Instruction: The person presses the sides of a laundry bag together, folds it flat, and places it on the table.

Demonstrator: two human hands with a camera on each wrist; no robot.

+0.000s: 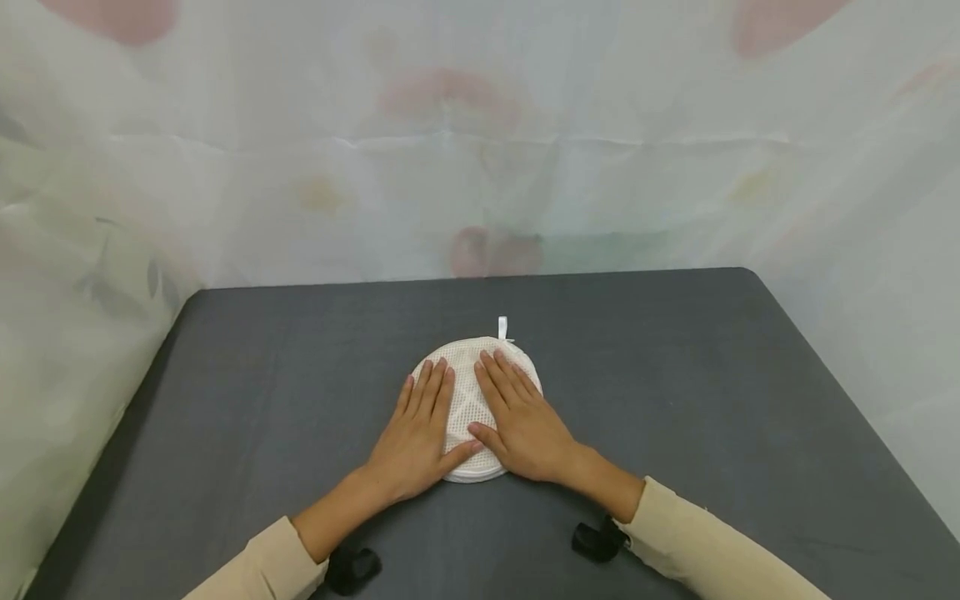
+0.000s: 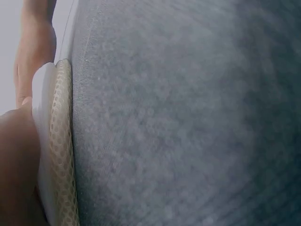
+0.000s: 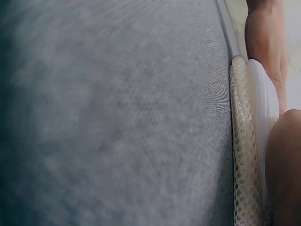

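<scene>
Step in hand, judged from the pose: pressing flat. Round white mesh pouch [image 1: 471, 392] lying near the middle of the dark grey bench [image 1: 675, 400], slightly toward the near edge, well apart from every border. Small white hanging loop [image 1: 502, 327] projecting from the far rim, clear of both hands.

Left hand [image 1: 420, 437] laid palm-down on the left half of the pouch, fingers straight and close together, pointing away from the body; nothing gripped. Right hand [image 1: 521, 421] laid palm-down on the right half, fingers likewise straight, nothing gripped. Thumbs angled inward, tips nearly meeting over the near part of the pouch; actual contact between them cannot be told. Heels of both hands at or just past the near rim.

Left wrist view: pouch edge [image 2: 63, 155] seen side-on, a honeycomb mesh layer lying against the bench cloth with a smooth white layer above it. Right wrist view: same stacked edge [image 3: 242, 155], same order of layers. Pouch appears collapsed into a flat disc; whether anything sits inside cannot be told.

Next move, as a judgement: shifting from flat pressure to a hold on the rim. Requires curling the fingers round the edge or pinching the loop at the far side. Thin, springy-looking edge likely to call for a firm pinch through both layers, not a light touch on the mesh alone.

Surroundings: pale floral fabric backdrop [image 1: 480, 142] behind and beside the bench. Beige sleeves [image 1: 697, 542] on both forearms.
</scene>
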